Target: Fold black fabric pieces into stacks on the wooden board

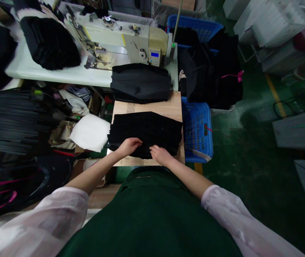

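A stack of black fabric pieces (147,126) lies on a light wooden board (156,107) right in front of me. My left hand (131,145) is at the near side of this stack, its fingers pressed together on the black fabric. Just to its right, my right hand (160,154) has its fingers curled at the stack's near edge, also closed on the fabric. The fingertips are small and dark against the cloth, so the exact layers between them are hidden. Beyond lies a second, dark grey fabric stack (141,84), across the board and the sewing table's edge.
A sewing machine (136,43) stands on the white table (61,76), with a black bundle (49,43) to its left. Blue baskets (199,132) and a heap of black cloth (208,71) are at the right. A white padded seat-like thing (90,132) sits left of the board.
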The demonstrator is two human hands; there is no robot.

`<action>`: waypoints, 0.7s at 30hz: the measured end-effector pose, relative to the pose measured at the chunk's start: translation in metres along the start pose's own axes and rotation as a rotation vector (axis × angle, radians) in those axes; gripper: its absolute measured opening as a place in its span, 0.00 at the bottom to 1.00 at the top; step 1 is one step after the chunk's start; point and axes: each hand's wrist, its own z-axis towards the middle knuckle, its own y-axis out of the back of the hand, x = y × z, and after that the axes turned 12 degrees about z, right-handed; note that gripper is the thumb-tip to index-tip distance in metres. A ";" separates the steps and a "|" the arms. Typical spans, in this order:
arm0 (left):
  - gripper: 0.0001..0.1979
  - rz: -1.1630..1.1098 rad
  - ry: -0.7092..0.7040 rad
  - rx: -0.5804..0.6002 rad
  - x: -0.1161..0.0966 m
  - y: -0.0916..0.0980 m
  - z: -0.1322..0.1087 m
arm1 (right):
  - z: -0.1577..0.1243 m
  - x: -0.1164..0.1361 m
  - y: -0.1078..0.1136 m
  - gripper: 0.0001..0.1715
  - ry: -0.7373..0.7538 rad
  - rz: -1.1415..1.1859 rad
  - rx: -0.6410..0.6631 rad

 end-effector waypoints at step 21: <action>0.14 0.267 -0.127 0.022 0.002 0.013 0.010 | -0.005 0.029 0.023 0.11 0.001 0.209 -0.324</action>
